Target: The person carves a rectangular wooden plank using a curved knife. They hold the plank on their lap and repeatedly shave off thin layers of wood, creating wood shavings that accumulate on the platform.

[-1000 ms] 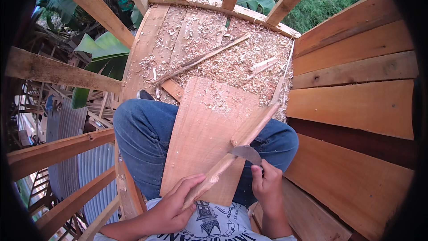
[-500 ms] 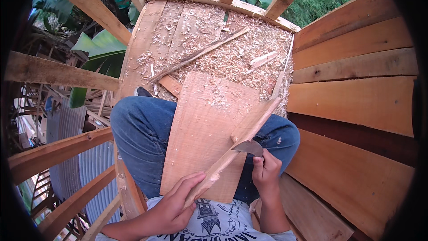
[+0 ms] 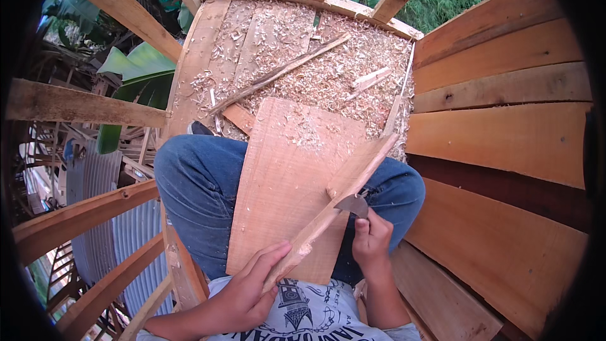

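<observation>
My left hand (image 3: pixel 257 284) is wrapped round the near end of a long wooden piece (image 3: pixel 320 222), which slants away to the upper right. In my right hand (image 3: pixel 372 240) is a knife with a short, wide, curved dark blade (image 3: pixel 353 205); its handle is hidden in my fist. The blade lies against the right edge of the piece, about midway along, beside a small raised knob of wood (image 3: pixel 331 193). Under the piece a broad flat board (image 3: pixel 284 183) rests across my lap, with shavings on its far part.
Curled shavings (image 3: pixel 303 98) cover the plank floor ahead, with a long thin stick (image 3: pixel 284 74) and wood offcuts (image 3: pixel 369 82) among them. A plank wall (image 3: pixel 499 139) rises on the right. Slatted railings (image 3: pixel 95 102) stand left and in front, with corrugated metal sheets (image 3: pixel 95 208) beyond.
My right hand and the knife have shifted slightly along the edge of the wooden piece, and the blade has turned a little. My left hand keeps its grip.
</observation>
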A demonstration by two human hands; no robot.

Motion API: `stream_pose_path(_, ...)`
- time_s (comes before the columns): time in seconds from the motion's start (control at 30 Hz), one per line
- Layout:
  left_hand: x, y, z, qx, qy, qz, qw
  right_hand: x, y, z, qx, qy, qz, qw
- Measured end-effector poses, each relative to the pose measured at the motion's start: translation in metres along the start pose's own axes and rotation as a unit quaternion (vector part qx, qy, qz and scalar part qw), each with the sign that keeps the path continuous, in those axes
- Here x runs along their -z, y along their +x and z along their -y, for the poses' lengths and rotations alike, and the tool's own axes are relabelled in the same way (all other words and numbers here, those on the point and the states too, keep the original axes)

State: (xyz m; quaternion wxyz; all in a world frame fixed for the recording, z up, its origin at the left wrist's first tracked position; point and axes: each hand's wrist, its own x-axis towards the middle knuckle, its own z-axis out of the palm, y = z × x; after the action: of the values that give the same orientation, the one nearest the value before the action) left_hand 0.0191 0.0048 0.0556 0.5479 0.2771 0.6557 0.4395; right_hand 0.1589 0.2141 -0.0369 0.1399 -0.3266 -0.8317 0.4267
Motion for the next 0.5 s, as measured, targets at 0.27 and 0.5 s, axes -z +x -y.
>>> stream_pose_path(0.27,0.001,0.003,0.001,-0.009,-0.033,0.006,0.999,0.01,-0.014,0.016,-0.009,0.018,0.06,0.998)
stream_pose_path(0.5,-0.001,0.003,-0.003,-0.028,0.01,-0.002,1.0,0.033,-0.02,0.05,-0.03,-0.12,0.132,0.983)
